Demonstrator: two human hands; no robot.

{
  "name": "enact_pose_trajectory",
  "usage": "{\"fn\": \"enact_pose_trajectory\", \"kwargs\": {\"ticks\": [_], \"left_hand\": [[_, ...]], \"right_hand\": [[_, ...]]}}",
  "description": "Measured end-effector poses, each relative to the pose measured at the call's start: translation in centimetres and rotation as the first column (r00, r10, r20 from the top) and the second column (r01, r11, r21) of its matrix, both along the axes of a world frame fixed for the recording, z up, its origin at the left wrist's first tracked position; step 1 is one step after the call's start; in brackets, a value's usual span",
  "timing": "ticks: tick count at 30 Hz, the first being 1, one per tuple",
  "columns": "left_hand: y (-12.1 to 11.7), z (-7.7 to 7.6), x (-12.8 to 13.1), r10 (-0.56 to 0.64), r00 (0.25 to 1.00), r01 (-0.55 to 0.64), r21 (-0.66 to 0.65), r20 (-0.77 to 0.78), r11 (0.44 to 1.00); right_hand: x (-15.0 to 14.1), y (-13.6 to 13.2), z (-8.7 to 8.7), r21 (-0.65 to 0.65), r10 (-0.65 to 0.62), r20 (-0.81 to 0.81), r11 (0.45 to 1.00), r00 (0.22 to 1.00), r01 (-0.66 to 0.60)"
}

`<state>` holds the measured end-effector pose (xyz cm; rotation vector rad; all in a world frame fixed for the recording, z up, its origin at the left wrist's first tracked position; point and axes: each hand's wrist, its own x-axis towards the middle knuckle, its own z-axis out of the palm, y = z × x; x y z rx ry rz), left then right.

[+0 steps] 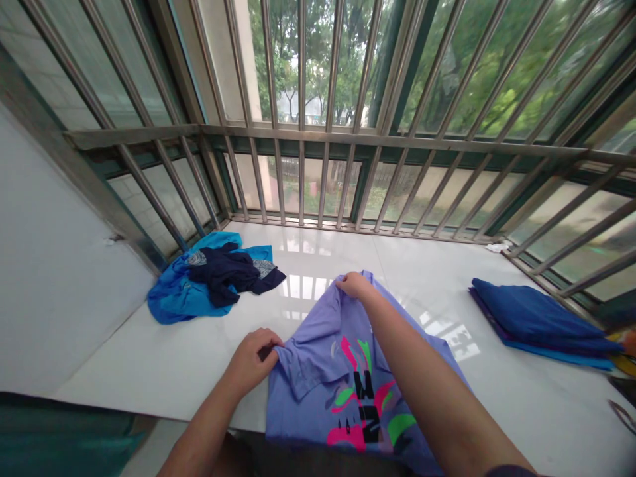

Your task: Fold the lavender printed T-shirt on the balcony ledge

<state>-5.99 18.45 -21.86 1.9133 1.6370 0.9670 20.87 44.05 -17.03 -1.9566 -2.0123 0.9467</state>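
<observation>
A purple T-shirt point(318, 351) with a pink, green and black print lies over the near edge of the white ledge. At its left side, my left hand point(256, 358) pinches the fabric between thumb and fingers. My right hand point(354, 285) grips the shirt farther away, at its far edge, with the forearm crossing above the print. Part of the cloth between the two hands is folded over. The lower end of the shirt runs out of sight at the bottom of the view.
Crumpled blue and dark navy clothes point(223, 275) lie at the back left of the ledge point(288, 265). A folded stack of blue clothes point(536, 318) sits at the right. Metal window bars point(322, 179) enclose the far side, and a white wall point(59, 252) stands at the left.
</observation>
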Motion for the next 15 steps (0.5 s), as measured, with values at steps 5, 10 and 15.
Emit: {"fn": "enact_pose_trajectory", "kwargs": {"ticks": [5, 10, 15], "left_hand": [[0.1, -0.1, 0.1, 0.035, 0.999, -0.035, -0.017, 0.029, 0.999], [0.3, -0.4, 0.2, 0.067, 0.997, -0.068, 0.019, 0.038, 0.997], [0.0, -0.5, 0.0, 0.099, 0.994, -0.102, 0.068, 0.054, 0.992]], "right_hand": [[-2.0, 1.5, -1.1, 0.023, -0.048, -0.297, 0.998, 0.954, 0.057], [-3.3, 1.1, -2.3, 0.165, -0.009, -0.495, 0.981, 0.869, 0.104], [-1.9, -0.2, -2.7, 0.289, 0.078, -0.381, 0.957, 0.921, 0.039]]}}
